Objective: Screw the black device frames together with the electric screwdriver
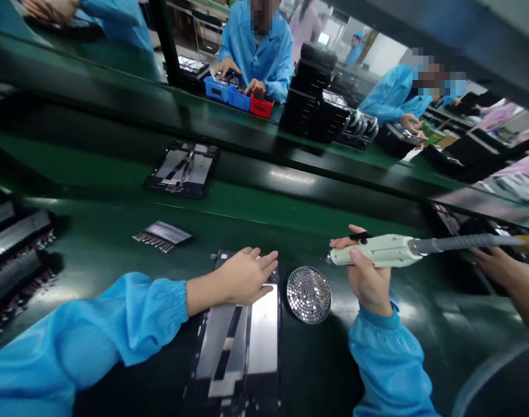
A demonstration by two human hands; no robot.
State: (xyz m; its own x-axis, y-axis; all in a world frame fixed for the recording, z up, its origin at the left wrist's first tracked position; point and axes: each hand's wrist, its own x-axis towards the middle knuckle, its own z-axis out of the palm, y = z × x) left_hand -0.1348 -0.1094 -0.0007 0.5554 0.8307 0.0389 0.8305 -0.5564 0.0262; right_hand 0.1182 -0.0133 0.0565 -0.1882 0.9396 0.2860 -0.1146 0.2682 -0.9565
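Observation:
My left hand (pixel 246 277) lies with fingers stretched out over the upper part of an opened tablet (pixel 263 341), whose metal inside faces up. The palm hides part of the tablet's top end. In my right hand (pixel 371 284) is a pale green electric screwdriver (pixel 390 251), held level with its tip pointing left. A ribbed hose or cable sleeve (pixel 464 243) runs from its back end to the right. Between the tablet and my right hand sits a round tray (pixel 308 295) with many small shiny screws in rows. The screwdriver tip is in the air, apart from the tray and tablet.
Another opened tablet (pixel 184 168) lies farther back. A strip of small parts (pixel 162 234) is left of my hand, and stacked parts (pixel 17 249) stand at the left edge. Co-workers in blue sit beyond the divider with blue bins (pixel 227 92). Another person's hand (pixel 505 272) is at right.

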